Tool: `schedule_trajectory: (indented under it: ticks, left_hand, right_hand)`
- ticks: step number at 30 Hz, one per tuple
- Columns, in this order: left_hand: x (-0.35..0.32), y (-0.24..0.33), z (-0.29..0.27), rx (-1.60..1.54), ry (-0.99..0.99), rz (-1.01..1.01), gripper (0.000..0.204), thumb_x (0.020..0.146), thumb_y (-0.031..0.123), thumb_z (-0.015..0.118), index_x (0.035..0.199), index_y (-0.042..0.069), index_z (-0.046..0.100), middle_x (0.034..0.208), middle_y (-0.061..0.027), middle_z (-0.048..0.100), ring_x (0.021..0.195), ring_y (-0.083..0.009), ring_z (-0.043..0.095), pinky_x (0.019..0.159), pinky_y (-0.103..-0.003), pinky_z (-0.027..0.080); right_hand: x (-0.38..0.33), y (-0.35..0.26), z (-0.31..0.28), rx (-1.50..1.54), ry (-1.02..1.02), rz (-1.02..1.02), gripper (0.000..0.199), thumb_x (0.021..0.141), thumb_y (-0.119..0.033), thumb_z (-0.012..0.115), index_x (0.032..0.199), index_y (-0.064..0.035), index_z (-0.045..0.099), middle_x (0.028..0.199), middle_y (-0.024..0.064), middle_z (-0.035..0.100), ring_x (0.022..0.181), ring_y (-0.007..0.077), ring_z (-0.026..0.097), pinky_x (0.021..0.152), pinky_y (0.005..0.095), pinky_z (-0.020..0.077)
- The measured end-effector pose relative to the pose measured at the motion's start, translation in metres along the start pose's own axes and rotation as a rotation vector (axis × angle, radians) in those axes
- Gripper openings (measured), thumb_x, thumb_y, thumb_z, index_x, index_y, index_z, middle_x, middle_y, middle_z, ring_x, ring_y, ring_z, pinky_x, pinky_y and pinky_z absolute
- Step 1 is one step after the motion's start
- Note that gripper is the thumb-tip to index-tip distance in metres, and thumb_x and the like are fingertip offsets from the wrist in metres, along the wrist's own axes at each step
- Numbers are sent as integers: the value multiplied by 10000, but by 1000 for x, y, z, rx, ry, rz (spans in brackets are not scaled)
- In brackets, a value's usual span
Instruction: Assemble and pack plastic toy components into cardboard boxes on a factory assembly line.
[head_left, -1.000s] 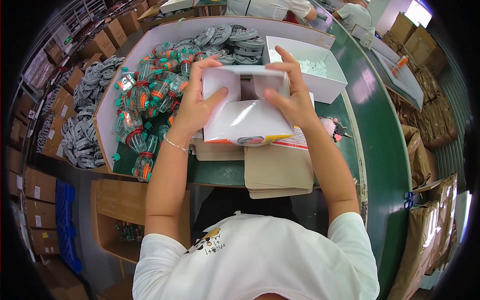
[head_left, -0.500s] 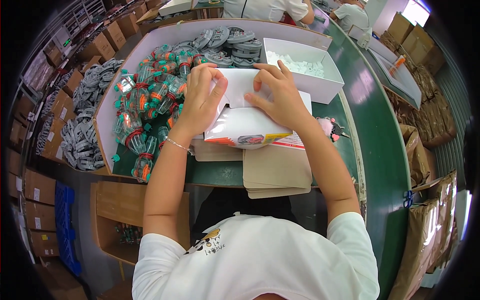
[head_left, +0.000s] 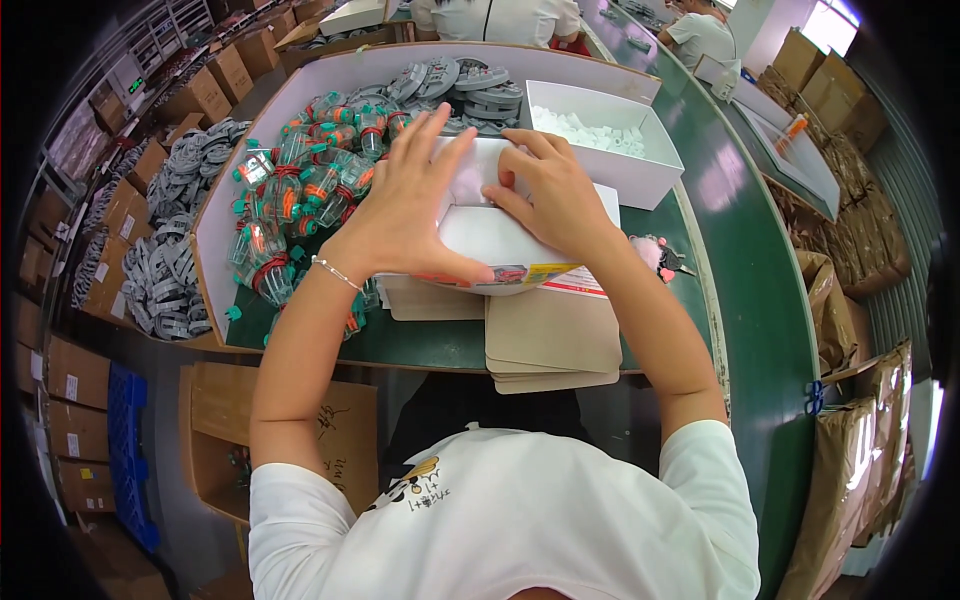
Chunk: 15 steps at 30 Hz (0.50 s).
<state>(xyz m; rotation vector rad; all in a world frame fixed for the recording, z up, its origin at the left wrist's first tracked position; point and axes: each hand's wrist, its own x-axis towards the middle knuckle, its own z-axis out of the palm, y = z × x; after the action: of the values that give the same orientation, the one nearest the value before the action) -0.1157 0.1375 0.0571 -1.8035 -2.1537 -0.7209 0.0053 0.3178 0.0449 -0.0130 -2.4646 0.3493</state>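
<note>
Both hands are pressing flat on a white box [head_left: 500,235] in the middle of the frame. Left hand [head_left: 405,205] has its fingers spread on the flap, right hand [head_left: 555,190] pushes down too. Orange-green parts [head_left: 300,195] are piled at left, cardboard sheets [head_left: 550,335] just below.

Much of the white folded cardboard box [head_left: 490,235] lies hidden under the left hand [head_left: 405,215] and the right hand [head_left: 555,190], so its far flaps cannot be made out. The print on its colourful front edge is too small to tell. The stack of flat brown cardboard sheets [head_left: 550,340] runs partly beneath the box. The small pink fluffy object [head_left: 650,252] beside the right forearm is half covered. Two people in white shirts at the top are cut off by the picture's edge.
</note>
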Motion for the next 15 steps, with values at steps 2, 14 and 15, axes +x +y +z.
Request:
schedule_trajectory:
  ticks: [2, 14, 15]
  left_hand:
    - [1, 13, -7, 184, -119, 8, 1261, 488, 563, 858, 1521, 119, 286, 1523, -255, 239, 1390, -449, 252, 1095, -561, 307]
    - [-11, 12, -48, -53, 621, -12, 1270, 501, 444, 903, 1513, 34, 253, 1410, -219, 360, 1342, -372, 363, 1050, -482, 392]
    - [-10, 18, -41, -48, 618, -13, 1270, 501, 444, 903, 1513, 34, 253, 1410, -219, 360, 1342, -372, 363, 1050, -482, 392]
  right_hand:
    - [2, 3, -4, 44, 5, -57, 188, 855, -202, 716, 871, -62, 592, 1318, 162, 577, 1208, 371, 527, 978, 467, 448]
    - [-38, -4, -68, 762, 467, 239, 233, 961, -89, 569, 1174, -1, 543, 1241, 145, 608, 1158, 222, 581, 961, 348, 467]
    - [-38, -18, -67, 831, 335, 145, 271, 967, -59, 535, 1229, 9, 509, 1233, 162, 610, 1163, 226, 578, 995, 358, 448]
